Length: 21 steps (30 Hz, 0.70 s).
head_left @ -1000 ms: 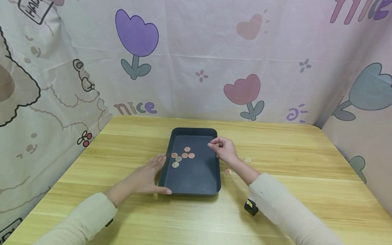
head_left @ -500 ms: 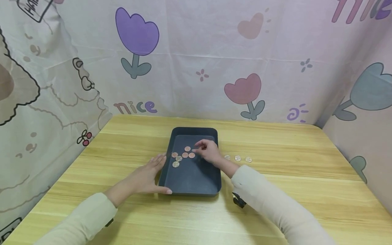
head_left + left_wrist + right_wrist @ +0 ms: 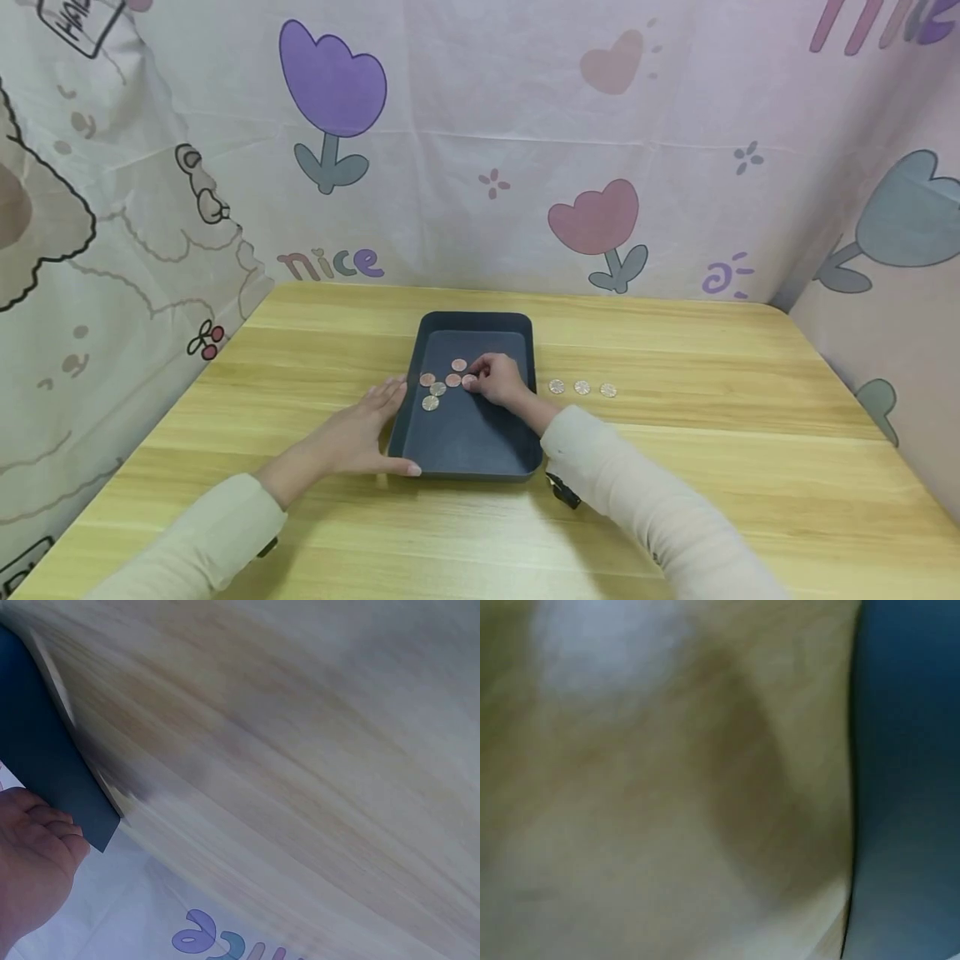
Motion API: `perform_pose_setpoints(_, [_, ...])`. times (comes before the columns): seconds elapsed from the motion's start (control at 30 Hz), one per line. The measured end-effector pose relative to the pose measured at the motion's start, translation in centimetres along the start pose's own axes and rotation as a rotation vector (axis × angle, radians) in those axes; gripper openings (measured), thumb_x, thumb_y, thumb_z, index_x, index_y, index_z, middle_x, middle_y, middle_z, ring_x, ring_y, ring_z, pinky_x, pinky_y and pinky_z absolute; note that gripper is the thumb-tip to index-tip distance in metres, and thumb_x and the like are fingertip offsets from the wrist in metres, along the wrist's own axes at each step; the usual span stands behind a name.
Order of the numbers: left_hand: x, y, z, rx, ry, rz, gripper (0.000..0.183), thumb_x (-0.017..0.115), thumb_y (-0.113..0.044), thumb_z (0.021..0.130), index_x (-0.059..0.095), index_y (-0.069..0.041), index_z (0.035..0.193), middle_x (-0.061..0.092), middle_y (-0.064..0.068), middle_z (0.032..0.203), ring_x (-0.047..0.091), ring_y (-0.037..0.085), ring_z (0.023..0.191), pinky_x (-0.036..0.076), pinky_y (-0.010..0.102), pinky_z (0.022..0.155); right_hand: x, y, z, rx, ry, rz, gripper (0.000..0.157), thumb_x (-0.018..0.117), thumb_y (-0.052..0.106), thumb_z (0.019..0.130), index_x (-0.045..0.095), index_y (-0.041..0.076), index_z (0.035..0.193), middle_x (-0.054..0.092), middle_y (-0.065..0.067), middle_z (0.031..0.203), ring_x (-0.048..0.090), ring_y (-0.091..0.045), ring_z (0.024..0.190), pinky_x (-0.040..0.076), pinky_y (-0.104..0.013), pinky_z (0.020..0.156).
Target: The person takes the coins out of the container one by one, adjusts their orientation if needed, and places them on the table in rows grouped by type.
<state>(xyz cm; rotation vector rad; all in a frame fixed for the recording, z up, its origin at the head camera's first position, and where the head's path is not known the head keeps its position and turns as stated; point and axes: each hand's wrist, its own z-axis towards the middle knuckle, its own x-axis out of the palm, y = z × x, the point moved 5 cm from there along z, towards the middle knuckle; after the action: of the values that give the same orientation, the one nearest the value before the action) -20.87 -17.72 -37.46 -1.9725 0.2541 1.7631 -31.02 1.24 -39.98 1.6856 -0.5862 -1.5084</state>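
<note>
A dark grey rectangular tray (image 3: 480,442) stands on the table, with several copper and brassy coins (image 3: 430,403) lying on its floor. In the head view my left hand (image 3: 363,433) rests against the tray's left wall, fingers extended and thumb on the near corner. The left wrist view shows that hand (image 3: 37,855) against the dark tray side (image 3: 52,742). Inside the tray, my right hand (image 3: 502,382) pinches a copper coin (image 3: 468,381) between thumb and fingertips. The right wrist view has only the tray wall (image 3: 911,780) and blurred tabletop.
Three silvery coins, the middle one (image 3: 582,387) between two others, lie in a row on the wooden table (image 3: 712,375) right of the tray. A printed cloth (image 3: 465,100) hangs behind and at both sides.
My right hand has moved left from the tray's right rim to a copper coin inside. Its sleeve now covers where a copper coin lay beside the tray. My left hand stays put.
</note>
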Motion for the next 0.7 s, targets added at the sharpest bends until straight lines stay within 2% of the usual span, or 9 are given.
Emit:
perform_pose_setpoints(0.27, [0.0,-0.1,0.1,-0.002,-0.007,-0.005,0.118,0.062,-0.074,0.065,0.024,0.005,0.144,0.019,0.019,0.154,0.020,0.039,0.140,0.033,0.054,0.107,0.0,0.6,-0.1,0.014,0.020,-0.081,0.013,0.069,0.006,0.081,0.066,-0.002,0.090,0.048,0.000,0.063,0.044,-0.010,0.056,0.034,-0.017,0.050])
perform_pose_setpoints(0.53, [0.0,-0.1,0.1,-0.006,-0.006,-0.009,0.118,0.062,-0.075,0.065,0.025,0.005,0.144,0.018,0.018,0.154,0.021,0.040,0.140,0.034,0.054,0.107,0.0,1.0,0.0,0.002,0.103,-0.210,0.012,0.067,0.010,0.084,0.065,0.000,0.092,0.053,-0.002,0.067,0.047,-0.009,0.060,0.036,-0.017,0.052])
perform_pose_setpoints(0.7, [0.0,-0.1,-0.1,-0.005,-0.003,-0.003,0.118,0.062,-0.074,0.065,0.025,0.006,0.143,0.019,0.019,0.154,0.021,0.041,0.139,0.035,0.055,0.105,0.2,0.9,0.4,-0.023,0.148,-0.259,0.009,0.066,0.009,0.084,0.062,0.002,0.088,0.057,-0.006,0.071,0.051,-0.015,0.064,0.043,-0.023,0.057])
